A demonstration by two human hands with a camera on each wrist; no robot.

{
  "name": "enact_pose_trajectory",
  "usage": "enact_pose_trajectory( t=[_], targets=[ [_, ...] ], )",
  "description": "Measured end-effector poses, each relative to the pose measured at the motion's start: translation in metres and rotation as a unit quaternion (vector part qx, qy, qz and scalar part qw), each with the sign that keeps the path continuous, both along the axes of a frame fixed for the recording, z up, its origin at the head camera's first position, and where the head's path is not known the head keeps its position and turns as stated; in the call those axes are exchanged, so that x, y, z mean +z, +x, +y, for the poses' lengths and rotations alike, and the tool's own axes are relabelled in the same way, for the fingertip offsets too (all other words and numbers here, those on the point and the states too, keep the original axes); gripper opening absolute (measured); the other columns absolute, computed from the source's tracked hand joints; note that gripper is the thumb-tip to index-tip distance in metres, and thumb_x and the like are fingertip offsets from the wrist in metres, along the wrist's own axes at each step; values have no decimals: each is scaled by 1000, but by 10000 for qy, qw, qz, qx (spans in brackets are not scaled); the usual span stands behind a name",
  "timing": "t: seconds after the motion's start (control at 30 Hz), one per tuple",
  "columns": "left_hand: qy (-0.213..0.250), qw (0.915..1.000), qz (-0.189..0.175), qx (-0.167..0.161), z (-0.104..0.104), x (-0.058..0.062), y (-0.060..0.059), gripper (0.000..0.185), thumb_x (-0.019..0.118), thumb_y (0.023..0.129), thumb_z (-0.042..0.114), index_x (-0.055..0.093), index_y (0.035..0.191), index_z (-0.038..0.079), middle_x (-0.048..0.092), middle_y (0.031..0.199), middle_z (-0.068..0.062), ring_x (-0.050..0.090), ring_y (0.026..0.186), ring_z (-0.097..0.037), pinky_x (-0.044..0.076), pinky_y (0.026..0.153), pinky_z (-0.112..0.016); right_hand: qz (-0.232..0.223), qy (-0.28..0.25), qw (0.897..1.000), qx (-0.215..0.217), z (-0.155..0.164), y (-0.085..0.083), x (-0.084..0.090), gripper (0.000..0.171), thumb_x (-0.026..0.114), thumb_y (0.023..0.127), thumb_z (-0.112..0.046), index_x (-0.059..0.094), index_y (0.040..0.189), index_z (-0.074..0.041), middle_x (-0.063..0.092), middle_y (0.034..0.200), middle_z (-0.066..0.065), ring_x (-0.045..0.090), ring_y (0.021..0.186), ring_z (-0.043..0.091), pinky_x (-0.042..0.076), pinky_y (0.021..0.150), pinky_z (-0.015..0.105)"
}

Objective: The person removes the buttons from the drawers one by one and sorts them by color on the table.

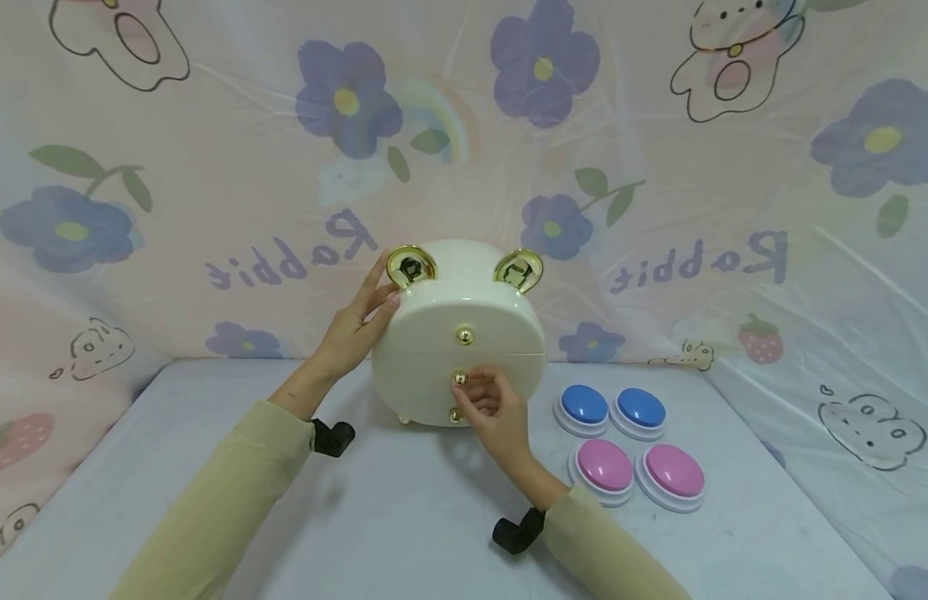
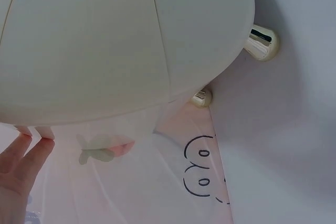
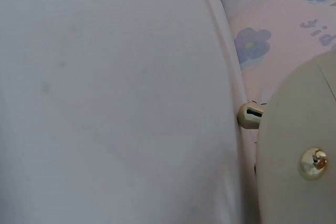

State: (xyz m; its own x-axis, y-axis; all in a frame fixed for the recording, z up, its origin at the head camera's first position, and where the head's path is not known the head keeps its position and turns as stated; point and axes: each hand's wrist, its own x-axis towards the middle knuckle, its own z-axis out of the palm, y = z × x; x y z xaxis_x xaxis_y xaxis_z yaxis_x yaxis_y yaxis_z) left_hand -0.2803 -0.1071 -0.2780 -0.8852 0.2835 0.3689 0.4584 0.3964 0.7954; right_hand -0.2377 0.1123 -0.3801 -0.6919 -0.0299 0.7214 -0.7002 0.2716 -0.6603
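**Glossy box, small knobs**

The cream box (image 1: 458, 333) stands mid-table, buttons (image 1: 630, 446) at its 4 o'clock. The left hand (image 1: 356, 327) rests straight fingers against its 9 o'clock side, bracing it. The right hand (image 1: 494, 406) pinches the middle knob (image 1: 459, 378). The shell looks hard, smooth, slippery and fairly light; the knobs offer the surest grip.

We see two blue buttons (image 1: 612, 408) and two pink buttons (image 1: 638, 472) lying close together on the pale surface (image 1: 403, 517). Behind them hangs a backdrop (image 1: 659, 167) printed with purple flowers, rabbits and strawberries.
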Motion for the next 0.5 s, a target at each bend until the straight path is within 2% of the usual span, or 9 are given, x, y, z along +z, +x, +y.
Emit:
enact_pose_trajectory(
  t=[0.1,0.2,0.33,0.43,0.5],
  targets=[
    [-70,10000,2,20,2,8,10,63,40,104,22,4,156,26,37,151,-16,35,139,-35,39,106,-55,-414,24,9990,137,2,2,-3,16,70,82,6,60,93,12,69,78,21,66,60,28,55,52,27],
    [-74,9999,78,31,-1,-2,-1,63,41,104,27,4,155,33,39,151,-12,36,139,-33,40,105,-55,-911,113,9954,284,5,3,-8,12,70,82,5,62,88,11,68,75,22,66,60,29,55,53,26],
    [-77,9997,212,50,-5,-17,-20,64,42,103,34,4,153,43,41,151,-7,37,139,-29,41,104,-54,-1508,161,9879,309,9,-6,-27,12,73,82,0,66,87,8,68,71,22,65,58,35,52,49,23],
    [-102,9996,252,54,-5,-18,-21,64,43,103,36,3,152,44,41,151,-7,37,139,-29,40,104,-55,-1843,64,9828,55,10,-12,-41,12,75,82,-7,69,85,3,69,68,18,65,56,37,50,44,20],
    [-99,9996,241,60,-5,-19,-21,64,42,102,37,4,152,45,41,151,-6,37,139,-29,40,104,-55,-1957,-26,9806,-140,9,-12,-45,13,77,81,-12,69,83,-1,70,68,15,66,55,32,50,44,20]
  ],
)
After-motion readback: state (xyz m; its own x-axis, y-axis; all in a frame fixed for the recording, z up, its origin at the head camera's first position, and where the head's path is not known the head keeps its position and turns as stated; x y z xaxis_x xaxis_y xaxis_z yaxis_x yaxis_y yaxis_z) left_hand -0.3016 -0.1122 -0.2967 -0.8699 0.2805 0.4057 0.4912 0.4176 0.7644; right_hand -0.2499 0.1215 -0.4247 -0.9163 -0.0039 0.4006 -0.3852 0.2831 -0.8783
